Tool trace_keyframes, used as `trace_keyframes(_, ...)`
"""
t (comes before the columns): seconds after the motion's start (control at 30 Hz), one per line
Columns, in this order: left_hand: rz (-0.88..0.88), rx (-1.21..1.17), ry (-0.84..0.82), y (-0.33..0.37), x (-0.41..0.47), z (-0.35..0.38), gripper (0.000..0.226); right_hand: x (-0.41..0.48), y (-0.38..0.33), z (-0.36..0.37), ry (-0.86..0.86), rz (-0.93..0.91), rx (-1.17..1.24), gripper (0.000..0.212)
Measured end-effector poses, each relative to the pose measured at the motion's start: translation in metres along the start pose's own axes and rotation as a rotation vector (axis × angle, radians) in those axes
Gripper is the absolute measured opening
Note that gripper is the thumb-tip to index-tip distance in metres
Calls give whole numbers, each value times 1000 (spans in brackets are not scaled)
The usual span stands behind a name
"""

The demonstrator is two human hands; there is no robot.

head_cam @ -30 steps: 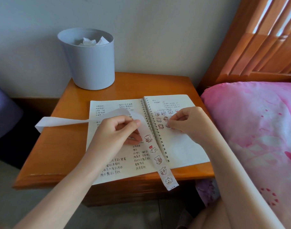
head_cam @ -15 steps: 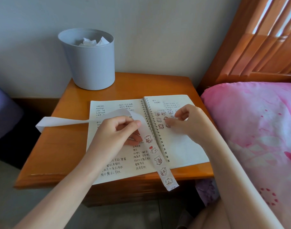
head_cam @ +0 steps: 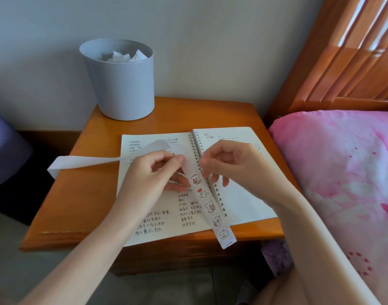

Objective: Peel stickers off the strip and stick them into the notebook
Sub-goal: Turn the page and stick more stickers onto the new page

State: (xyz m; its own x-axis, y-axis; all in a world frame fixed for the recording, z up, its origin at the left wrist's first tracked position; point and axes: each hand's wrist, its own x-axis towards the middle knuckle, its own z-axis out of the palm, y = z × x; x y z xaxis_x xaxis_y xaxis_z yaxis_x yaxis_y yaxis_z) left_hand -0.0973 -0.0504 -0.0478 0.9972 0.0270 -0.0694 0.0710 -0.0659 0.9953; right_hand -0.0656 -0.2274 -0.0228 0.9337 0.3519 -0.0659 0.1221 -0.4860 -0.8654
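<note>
Hidden by right hand: the right hand [head_cam: 230, 164] is covering the upper middle of the right page of the notebook [head_cam: 243, 208].
Blurred: the right fingertips [head_cam: 213, 178] are smearing beside the spiral binding [head_cam: 220, 202], so contact with the strip cannot be told.
Right hand state: the fingers are curling inward; whether they are grasping anything cannot be told.
Hidden by left hand: the left hand [head_cam: 153, 175] is masking the middle of the left page and part of the strip [head_cam: 208, 205].
Illegible: the handwriting [head_cam: 153, 225] is showing too small to read.
Cut off: a purple object [head_cam: 5, 150] is running out of frame at the left.
Container: a grey bin [head_cam: 122, 89] is standing at the back of the bench [head_cam: 78, 194].
Contents: crumpled white paper [head_cam: 124, 57] is showing above the rim; anything lower is out of sight.
Left hand state: thumb and forefinger are pinching the strip at its bend.
Strip location: it is lying across the open notebook on the bench.
Strip axis: the blank length is running leftward past the page edge; the printed length is running down alongside the spiral toward the viewer, its end overhanging the bench front.
Stickers [head_cam: 203, 193]: five cartoon figures are sitting in single file on the printed length.
Surroundings: pink bedding [head_cam: 343, 172] is lying just right of the bench.
</note>
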Motion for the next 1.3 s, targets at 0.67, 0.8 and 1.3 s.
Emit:
trace_keyframes(0.67, -12, -9, -97, 1, -1, 5, 17, -3, -4, 2, 34, -67, 2, 8)
trace_keyframes(0.8, -14, -5, -95, 0, 0, 5, 17, -4, -5, 2, 18, -89, -28, 6)
trace_keyframes(1.3, -14, 39, -86, 0, 0, 4, 19, -2, -2, 4, 41, -103, -6, 8)
